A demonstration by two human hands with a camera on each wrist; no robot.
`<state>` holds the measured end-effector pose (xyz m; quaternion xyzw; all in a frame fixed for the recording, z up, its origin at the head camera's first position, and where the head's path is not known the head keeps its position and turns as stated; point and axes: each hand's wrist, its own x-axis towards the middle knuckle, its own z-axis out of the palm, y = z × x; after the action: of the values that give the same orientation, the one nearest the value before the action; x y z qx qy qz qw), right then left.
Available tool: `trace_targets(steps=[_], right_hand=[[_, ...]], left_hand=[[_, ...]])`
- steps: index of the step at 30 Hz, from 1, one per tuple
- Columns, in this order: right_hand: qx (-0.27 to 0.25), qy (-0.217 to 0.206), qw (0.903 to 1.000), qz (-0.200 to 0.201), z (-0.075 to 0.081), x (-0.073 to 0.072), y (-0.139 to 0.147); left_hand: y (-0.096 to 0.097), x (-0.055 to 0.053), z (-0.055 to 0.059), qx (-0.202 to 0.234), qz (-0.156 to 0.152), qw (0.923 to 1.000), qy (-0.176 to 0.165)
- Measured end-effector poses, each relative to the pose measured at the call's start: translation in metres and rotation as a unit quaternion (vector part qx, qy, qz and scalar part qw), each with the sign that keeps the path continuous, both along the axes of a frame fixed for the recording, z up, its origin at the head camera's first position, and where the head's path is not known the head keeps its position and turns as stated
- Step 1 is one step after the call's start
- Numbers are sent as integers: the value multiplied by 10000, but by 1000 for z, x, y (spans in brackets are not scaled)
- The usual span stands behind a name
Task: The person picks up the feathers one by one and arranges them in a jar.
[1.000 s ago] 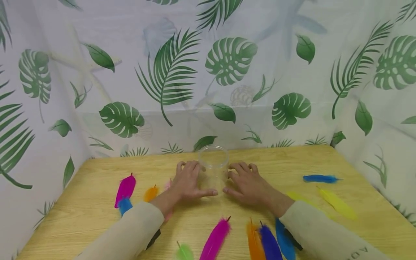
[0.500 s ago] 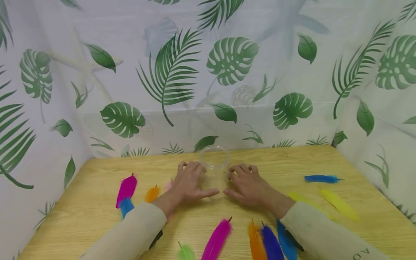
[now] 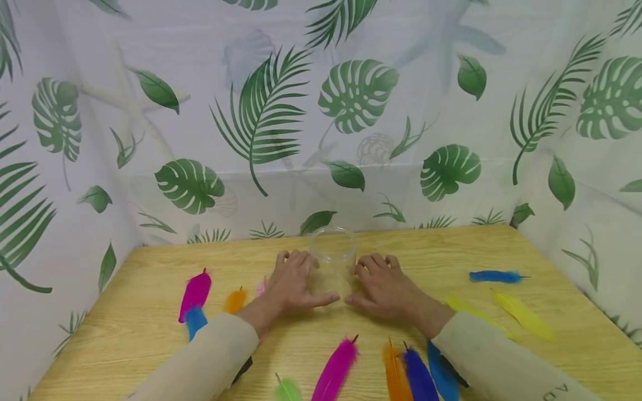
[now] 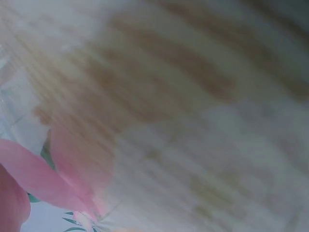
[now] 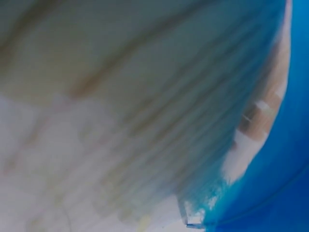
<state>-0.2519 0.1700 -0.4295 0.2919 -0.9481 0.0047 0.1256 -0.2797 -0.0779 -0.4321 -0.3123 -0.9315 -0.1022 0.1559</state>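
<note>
A clear plastic cup [image 3: 332,259] stands upright near the back of the table, its round rim facing up. From its left side my left hand [image 3: 293,284] grips it, with curled fingers at the wall and the thumb across the front. On the other side my right hand [image 3: 383,287] holds it likewise, fingers at the right wall. The thumb tips point at each other, a small gap between them. Close up in the left wrist view is a pink feather [image 4: 38,169]; a blue feather [image 5: 270,193] fills the right side of the right wrist view. Neither wrist view clearly shows a hand.
Loose feathers lie around: magenta [image 3: 197,292], orange [image 3: 234,301] and blue [image 3: 195,321] at left; magenta [image 3: 337,367], orange [image 3: 396,373] and purple [image 3: 418,370] in front; blue [image 3: 495,276] and yellow [image 3: 521,314] at right. A leaf-print curtain [image 3: 281,211] borders the wooden table [image 3: 165,356].
Both hands stay at the cup in the same pose. Only a slight shift of the head view shows.
</note>
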Motion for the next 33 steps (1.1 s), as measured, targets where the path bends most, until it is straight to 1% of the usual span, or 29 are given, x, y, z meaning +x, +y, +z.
trace_targets(steps=[8,12,18,23,25,29,33], right_hand=[[182,192,9995,-168,2,0,4],[119,154,9995,-260,0,1,10],[22,260,9993,-271,-3,2,20],[79,272,9983,-507,-3,3,25],[104,287,9977,-598,-2,2,27],[44,293,9974,-660,-2,3,30],[22,262,9964,-809,-2,4,36]], left_hand=[[2,-2,0,35,-93,9999,71],[2,-3,-1,78,-144,9999,56],[2,-4,-2,121,-176,9997,108],[3,-4,-2,226,-259,9993,137],[3,-3,-2,210,-231,9994,122],[1,-2,-1,168,-196,9996,128],[0,-1,-1,205,-247,9994,147]])
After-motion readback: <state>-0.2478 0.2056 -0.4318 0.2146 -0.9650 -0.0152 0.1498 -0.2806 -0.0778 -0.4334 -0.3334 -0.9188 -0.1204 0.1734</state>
